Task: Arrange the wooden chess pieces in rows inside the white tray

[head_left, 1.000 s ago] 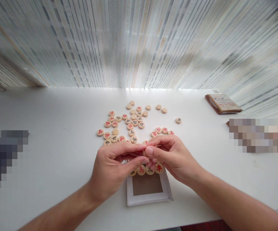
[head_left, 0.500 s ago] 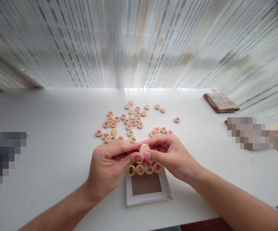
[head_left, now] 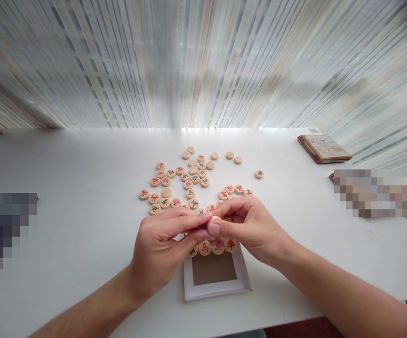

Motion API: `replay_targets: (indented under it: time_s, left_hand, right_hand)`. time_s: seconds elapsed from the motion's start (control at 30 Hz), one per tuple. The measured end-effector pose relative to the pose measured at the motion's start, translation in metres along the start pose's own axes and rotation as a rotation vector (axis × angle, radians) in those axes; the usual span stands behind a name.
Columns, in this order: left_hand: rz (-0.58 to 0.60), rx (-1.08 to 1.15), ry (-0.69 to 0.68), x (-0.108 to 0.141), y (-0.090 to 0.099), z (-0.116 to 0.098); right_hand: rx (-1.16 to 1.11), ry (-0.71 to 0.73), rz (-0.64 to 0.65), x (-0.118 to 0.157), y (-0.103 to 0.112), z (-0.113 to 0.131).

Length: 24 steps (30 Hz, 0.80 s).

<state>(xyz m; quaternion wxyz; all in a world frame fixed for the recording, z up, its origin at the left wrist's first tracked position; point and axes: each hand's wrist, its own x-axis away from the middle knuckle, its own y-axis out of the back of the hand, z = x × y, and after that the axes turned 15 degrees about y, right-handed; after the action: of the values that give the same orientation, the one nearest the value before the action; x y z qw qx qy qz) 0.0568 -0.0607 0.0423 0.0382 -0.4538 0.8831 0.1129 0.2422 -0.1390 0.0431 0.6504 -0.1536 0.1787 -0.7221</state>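
Note:
Between the fingertips of both hands is a wooden xiangqi piece (head_left: 216,218), mostly hidden, with only its pale upper edge showing. My right hand (head_left: 240,223) pinches it with thumb and forefinger. From the other side, my left hand (head_left: 164,239) closes in with its fingertips against it. Just below the hands lies a shallow white box (head_left: 189,281) with a brown bottom. A row of xiangqi pieces stands in its far part, among them a red-lettered piece (head_left: 205,248) and another red one (head_left: 230,245). My hands cover the box's far end.
Loose xiangqi pieces, such as a black-lettered one (head_left: 191,193) and a blank one (head_left: 214,156), are scattered over the white table (head_left: 83,188) beyond my hands. A flat brown box (head_left: 325,149) lies at the back right, with a blurred-out item (head_left: 368,193) nearer.
The held piece has turned in my fingers: its blank face showed before, and now only an edge does. My fingertips have drawn closer around it.

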Motion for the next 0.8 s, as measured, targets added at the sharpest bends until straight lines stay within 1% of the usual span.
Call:
replay_targets:
  time_s: [0.1, 0.33, 0.43, 0.53, 0.6, 0.63, 0.73, 0.8]
  left_hand:
    - [-0.010, -0.003, -0.014, 0.000, 0.000, 0.000]
    - [0.008, 0.005, -0.022, -0.002, 0.002, 0.000]
    - [0.015, 0.015, 0.017, -0.003, 0.003, 0.001]
    - [0.026, 0.066, 0.093, -0.004, 0.003, 0.004]
    - [0.045, 0.136, 0.169, -0.004, 0.001, 0.005]
    - [0.055, 0.184, 0.210, -0.004, 0.001, 0.005]
    - [0.095, 0.320, 0.327, -0.006, -0.001, 0.005]
    - [0.146, 0.366, 0.392, -0.007, -0.001, 0.005]
  right_hand:
    - [-0.009, 0.016, 0.040, 0.000, 0.003, 0.002]
    - [-0.032, -0.004, 0.047, -0.001, 0.005, 0.003]
    - [-0.002, 0.028, 0.058, -0.002, 0.006, 0.004]
    - [0.063, 0.087, 0.081, -0.002, 0.006, 0.003]
    - [0.150, 0.164, 0.071, -0.001, 0.005, 0.002]
    - [0.213, 0.228, 0.051, 0.000, 0.004, 0.000]
    - [0.436, 0.477, 0.006, 0.003, 0.002, -0.006]
    - [0.553, 0.614, 0.034, 0.004, 0.001, -0.009]
